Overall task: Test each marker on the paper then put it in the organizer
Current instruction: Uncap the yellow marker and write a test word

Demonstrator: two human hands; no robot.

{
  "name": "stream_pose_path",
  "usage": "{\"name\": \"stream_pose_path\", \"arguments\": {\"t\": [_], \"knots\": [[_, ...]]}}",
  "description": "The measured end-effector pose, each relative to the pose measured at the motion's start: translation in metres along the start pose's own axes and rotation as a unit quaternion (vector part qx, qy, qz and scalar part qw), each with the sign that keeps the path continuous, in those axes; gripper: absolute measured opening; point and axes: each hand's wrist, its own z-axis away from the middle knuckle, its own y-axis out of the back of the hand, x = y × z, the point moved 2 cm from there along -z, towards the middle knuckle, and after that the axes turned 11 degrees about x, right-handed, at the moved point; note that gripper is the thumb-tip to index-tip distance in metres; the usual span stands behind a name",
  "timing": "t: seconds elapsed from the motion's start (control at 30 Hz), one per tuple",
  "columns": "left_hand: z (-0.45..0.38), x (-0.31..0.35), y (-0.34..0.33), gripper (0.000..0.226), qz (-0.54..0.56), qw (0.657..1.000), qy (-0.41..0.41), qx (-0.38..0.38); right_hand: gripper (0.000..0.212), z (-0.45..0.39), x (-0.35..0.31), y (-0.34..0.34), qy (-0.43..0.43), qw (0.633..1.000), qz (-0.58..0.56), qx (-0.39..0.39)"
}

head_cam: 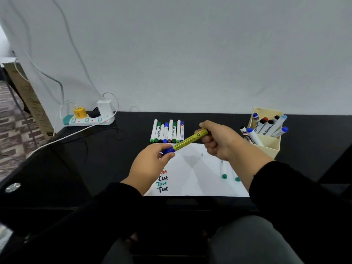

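Note:
A yellow marker [187, 141] with a blue cap is held slanted above the white paper [198, 180]. My right hand [219, 140] grips its barrel at the upper end. My left hand [152, 164] pinches the blue cap at the lower end. The paper carries several written "Test" words at its left side. A row of several markers [167, 131] lies side by side just beyond the paper. The cream organizer [270, 143] stands at the right with several markers leaning in it. Two green-capped markers [224, 171] lie on the paper under my right wrist.
A white power strip [88, 120] with a yellow plug, a charger and trailing cables sits at the back left of the black desk [114, 168]. The white wall stands right behind the desk. My legs are under the desk's near edge.

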Motion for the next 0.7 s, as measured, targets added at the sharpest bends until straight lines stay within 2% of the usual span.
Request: {"name": "stream_pose_path", "arguments": {"t": [0.07,0.13,0.33,0.57,0.7], "knots": [[0.005,0.004,0.002,0.028,0.004,1.000,-0.010,-0.003,0.030,0.002,0.011,-0.008,-0.011,0.999,-0.044,0.018],[0.008,0.009,0.004,0.028,-0.003,1.000,-0.017,-0.010,0.032,0.008,0.021,-0.019,-0.008,0.999,-0.033,0.036],[0.009,0.017,0.012,0.036,-0.075,0.995,-0.058,-0.023,0.024,0.018,0.031,-0.045,-0.022,0.995,-0.052,0.083],[0.007,0.017,0.012,0.038,-0.128,0.988,-0.037,-0.074,0.020,0.013,0.031,-0.057,0.011,0.991,-0.053,0.123],[0.005,0.015,0.014,0.028,-0.064,0.992,0.009,-0.109,0.018,0.007,0.030,-0.058,0.021,0.994,-0.036,0.097]]}}
